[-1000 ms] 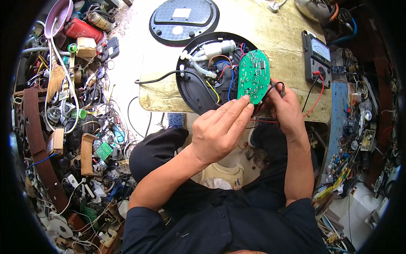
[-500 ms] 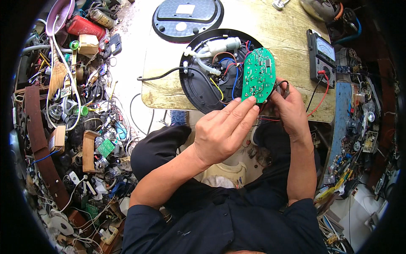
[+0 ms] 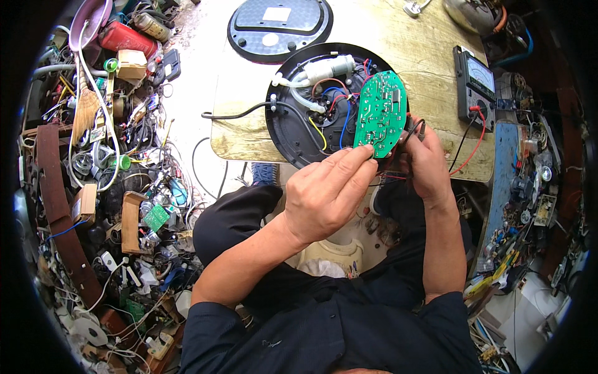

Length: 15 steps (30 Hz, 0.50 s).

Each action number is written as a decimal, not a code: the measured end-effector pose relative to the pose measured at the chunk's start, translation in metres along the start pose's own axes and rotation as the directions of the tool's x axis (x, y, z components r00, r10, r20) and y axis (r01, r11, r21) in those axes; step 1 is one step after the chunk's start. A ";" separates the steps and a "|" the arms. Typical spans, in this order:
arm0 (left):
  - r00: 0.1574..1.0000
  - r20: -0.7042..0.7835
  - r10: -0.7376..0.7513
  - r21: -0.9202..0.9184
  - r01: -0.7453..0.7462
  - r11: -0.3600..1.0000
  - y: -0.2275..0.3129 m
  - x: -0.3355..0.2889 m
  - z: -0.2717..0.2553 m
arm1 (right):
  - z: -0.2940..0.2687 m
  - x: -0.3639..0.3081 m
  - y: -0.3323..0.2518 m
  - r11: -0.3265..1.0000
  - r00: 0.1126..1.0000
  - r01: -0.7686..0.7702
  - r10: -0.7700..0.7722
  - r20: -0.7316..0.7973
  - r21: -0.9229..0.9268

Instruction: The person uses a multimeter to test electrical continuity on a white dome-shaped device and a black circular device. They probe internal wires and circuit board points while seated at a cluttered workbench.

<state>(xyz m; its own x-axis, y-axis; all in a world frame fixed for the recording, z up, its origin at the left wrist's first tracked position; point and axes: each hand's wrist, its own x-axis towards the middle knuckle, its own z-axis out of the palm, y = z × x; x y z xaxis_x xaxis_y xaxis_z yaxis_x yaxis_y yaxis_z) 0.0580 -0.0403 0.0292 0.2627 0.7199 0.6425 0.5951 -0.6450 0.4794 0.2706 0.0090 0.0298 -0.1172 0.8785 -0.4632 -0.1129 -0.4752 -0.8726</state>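
Note:
A green oval circuit board (image 3: 381, 109) stands tilted over the right side of a round black appliance base (image 3: 293, 140), its soldered face showing. My left hand (image 3: 330, 196) pinches the board's lower edge with its fingers together; the thumb is hidden. Beside the board's lower right edge, my right hand (image 3: 427, 162) is closed around test probes (image 3: 422, 129), whose tips I cannot make out. A black lead loops over its fingers. Inside the base lie a small pump (image 3: 333, 67) with clear tubing (image 3: 305, 100) and red, blue and yellow wires.
An analog multimeter (image 3: 476, 90) with red and black leads lies at the table's right. The dark textured cover (image 3: 279, 28) is behind the base. A black power cord (image 3: 240, 111) runs off left. Piled electronic parts (image 3: 137, 218) crowd the floor at left; a blue board (image 3: 501, 181) stands right.
The circuit board has tilted a little, its lower end shifting slightly left and toward me. My left fingers have moved with it. My right hand has moved slightly lower at the board's edge.

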 end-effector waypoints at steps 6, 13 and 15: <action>0.998 -0.066 0.005 -0.138 -0.014 0.990 0.003 0.002 0.006 | -0.001 0.003 -0.010 0.955 0.951 0.294 -0.297 -0.082 -0.052; 0.998 -0.050 0.033 -0.199 -0.042 0.979 0.010 0.005 0.013 | -0.002 0.002 -0.022 0.864 0.844 0.486 -0.503 -0.186 -0.133; 0.997 -0.064 0.038 -0.191 -0.050 0.980 0.011 0.005 0.013 | 0.001 0.003 -0.023 0.865 0.840 0.498 -0.497 -0.216 -0.054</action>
<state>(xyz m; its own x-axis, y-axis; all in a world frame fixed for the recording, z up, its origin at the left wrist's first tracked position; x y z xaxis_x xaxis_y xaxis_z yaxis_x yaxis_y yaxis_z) 0.0759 -0.0402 0.0294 0.2365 0.6767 0.6972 0.4251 -0.7173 0.5520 0.2716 0.0220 0.0485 0.1710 0.9852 0.0111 -0.1030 0.0291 -0.9943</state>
